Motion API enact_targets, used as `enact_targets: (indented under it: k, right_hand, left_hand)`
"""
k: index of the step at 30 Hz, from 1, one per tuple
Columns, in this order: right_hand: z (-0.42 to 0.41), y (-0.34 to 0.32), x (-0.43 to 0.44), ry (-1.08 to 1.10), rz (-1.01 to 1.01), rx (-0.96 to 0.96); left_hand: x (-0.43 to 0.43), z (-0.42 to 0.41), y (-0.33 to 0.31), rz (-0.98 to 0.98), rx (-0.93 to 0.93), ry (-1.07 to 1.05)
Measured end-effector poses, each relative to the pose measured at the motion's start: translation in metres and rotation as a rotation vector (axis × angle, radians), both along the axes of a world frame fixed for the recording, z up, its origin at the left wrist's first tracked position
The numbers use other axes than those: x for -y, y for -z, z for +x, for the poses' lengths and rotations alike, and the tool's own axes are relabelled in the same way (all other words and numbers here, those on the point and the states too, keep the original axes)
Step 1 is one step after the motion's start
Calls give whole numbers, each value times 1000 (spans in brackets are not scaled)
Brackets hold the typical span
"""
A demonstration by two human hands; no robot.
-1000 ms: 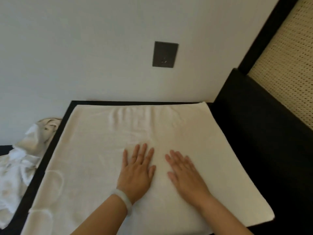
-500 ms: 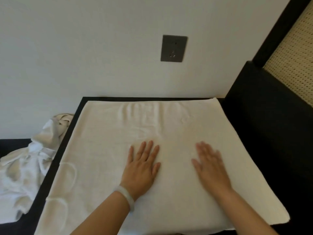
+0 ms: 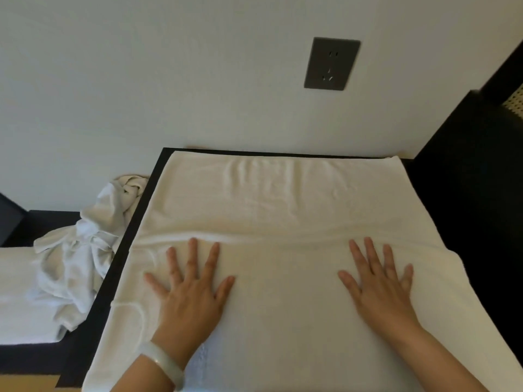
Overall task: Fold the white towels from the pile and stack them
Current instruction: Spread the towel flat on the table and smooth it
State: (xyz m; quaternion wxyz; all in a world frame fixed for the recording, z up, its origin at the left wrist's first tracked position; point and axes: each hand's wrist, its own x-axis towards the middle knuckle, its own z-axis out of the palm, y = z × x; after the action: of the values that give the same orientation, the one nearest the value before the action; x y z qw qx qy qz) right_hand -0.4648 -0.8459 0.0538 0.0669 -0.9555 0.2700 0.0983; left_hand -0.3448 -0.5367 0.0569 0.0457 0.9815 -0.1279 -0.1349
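A large white towel (image 3: 283, 199) lies spread over a black table (image 3: 127, 236), covering nearly all of its top. My left hand (image 3: 192, 290) presses flat on the towel's left half, fingers spread, a pale bangle on the wrist. My right hand (image 3: 379, 284) lies flat on the right half, fingers spread too. A low ridge of cloth runs across the towel just beyond my fingertips. A crumpled pile of white towels (image 3: 85, 250) sits to the left of the table, lower down.
A white wall with a grey socket plate (image 3: 331, 63) stands right behind the table. A tall black piece of furniture (image 3: 475, 193) borders the table on the right. A white surface (image 3: 17, 292) lies under the pile at the left.
Both hands have slid apart across the towel, the right one far to the right, the left one slightly left. The view has shifted so the table sits further right.
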Motion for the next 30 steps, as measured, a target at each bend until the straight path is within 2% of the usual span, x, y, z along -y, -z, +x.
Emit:
enact_targets:
  k: [7,12,14,17,20,23,28,30]
  right_hand:
    - [82,9,32,33,24,7]
    - [142,-11,45,57,70,-89]
    - [148,-20,29,52,48,-32]
    - [130,-8,-41,-163,-74,183]
    - [100,13,-83,-332,-51,222]
    - [93,12,-50,-237,-55,201]
    - [91,3,-23,-137,-28,108]
    - [95,1,-37,-69,-15,97]
  left_hand:
    - [31,85,0,-42,18,42]
    - [47,131,-13,-26,-41,32]
    - [56,125,-16,-29,20,35]
    - [76,74,-7,-39,228,251]
    - [71,35,7,-38,171,388]
    - [34,50,9,-70,201,247]
    - [-24,75,0,-116,95,-178]
    - [-6,56,-2,-121,135,-138]
